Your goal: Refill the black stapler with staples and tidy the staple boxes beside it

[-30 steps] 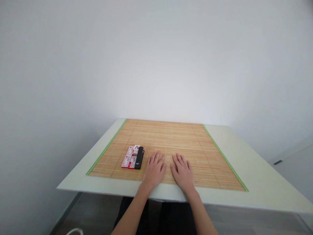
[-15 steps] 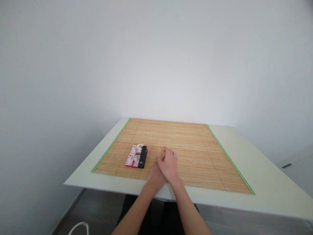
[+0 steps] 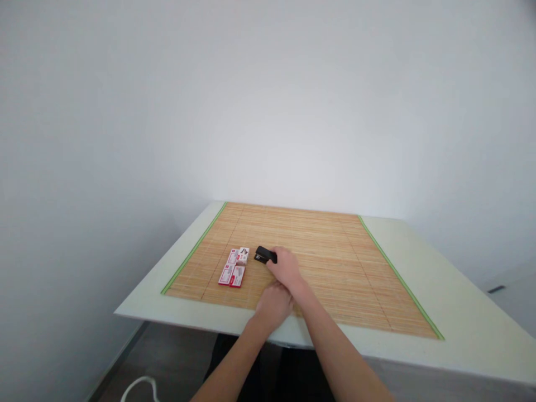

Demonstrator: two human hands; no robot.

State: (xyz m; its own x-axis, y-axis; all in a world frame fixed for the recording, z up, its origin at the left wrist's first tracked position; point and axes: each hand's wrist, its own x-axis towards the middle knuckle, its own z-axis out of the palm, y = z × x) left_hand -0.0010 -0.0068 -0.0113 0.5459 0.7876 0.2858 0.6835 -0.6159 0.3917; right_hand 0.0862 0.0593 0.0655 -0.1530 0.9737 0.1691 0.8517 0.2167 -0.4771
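My right hand (image 3: 285, 269) reaches across to the left and is closed round the rear of a black stapler (image 3: 263, 255), which is lifted and turned off its former spot. Just left of it lie red and white staple boxes (image 3: 233, 267) side by side on the bamboo mat (image 3: 335, 262). My left hand (image 3: 274, 304) rests on the mat near the front edge, partly under my right forearm; its fingers are mostly hidden.
The mat has green edging and covers most of a pale table (image 3: 456, 312) set against a white wall. A white cable (image 3: 138, 386) lies on the floor at the lower left. A dark gap shows under the table's front edge.
My right hand crossed over my left, reached the stapler and picked it up from beside the boxes. My left hand drew back toward the front edge.
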